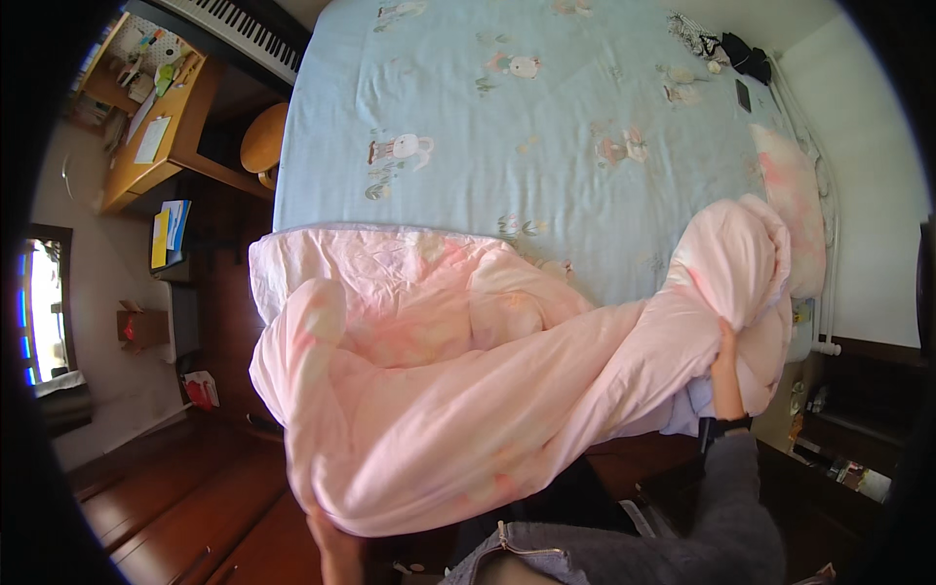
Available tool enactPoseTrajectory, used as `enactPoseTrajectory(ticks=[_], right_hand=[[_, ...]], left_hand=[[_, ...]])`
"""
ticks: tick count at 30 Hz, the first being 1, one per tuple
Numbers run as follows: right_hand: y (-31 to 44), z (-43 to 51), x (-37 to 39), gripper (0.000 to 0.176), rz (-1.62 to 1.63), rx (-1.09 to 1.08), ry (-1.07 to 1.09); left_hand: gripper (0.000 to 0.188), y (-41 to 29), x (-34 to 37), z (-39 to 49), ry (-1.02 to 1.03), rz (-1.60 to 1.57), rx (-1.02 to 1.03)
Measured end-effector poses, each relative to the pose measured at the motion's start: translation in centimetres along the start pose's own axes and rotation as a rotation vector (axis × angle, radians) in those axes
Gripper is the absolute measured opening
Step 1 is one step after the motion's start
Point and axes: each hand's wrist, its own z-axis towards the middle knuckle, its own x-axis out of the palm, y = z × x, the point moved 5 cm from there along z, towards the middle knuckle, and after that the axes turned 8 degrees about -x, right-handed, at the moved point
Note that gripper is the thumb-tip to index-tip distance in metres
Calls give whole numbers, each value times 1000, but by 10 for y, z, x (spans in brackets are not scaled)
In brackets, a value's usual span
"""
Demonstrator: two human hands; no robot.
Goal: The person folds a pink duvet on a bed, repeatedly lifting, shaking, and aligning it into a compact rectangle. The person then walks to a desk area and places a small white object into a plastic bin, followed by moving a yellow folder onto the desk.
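Observation:
A thick pink quilt [453, 409] with pale tie-dye patches spans the near side of the bed, raised along its front edge. At the lower left, my left hand [327, 526] grips a corner of it; the fingers are hidden by the fabric. Over on the right, my right hand [724, 358] clutches a bunched part of the quilt, which bulges up beyond the hand. Part of the quilt lies flat and wrinkled on a light blue bed sheet [468, 146] printed with rabbits and other animals.
A pink pillow [793, 212] lies against the white metal headboard [830, 292]. A dark phone [743, 96] and black clothing [746, 57] are at the far right of the bed. Left of the bed stand a wooden desk [183, 150], a round stool [265, 137] and a piano keyboard [238, 33].

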Motion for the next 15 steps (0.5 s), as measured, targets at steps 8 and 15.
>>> enactPoseTrajectory(ticks=[8, 15], right_hand=[[316, 46, 64, 52, 60, -487, 251], [474, 63, 246, 43, -82, -852, 437]], left_hand=[[38, -249, 103, 135, 152, 219, 567], [46, -378, 286, 180, 204, 350, 889]])
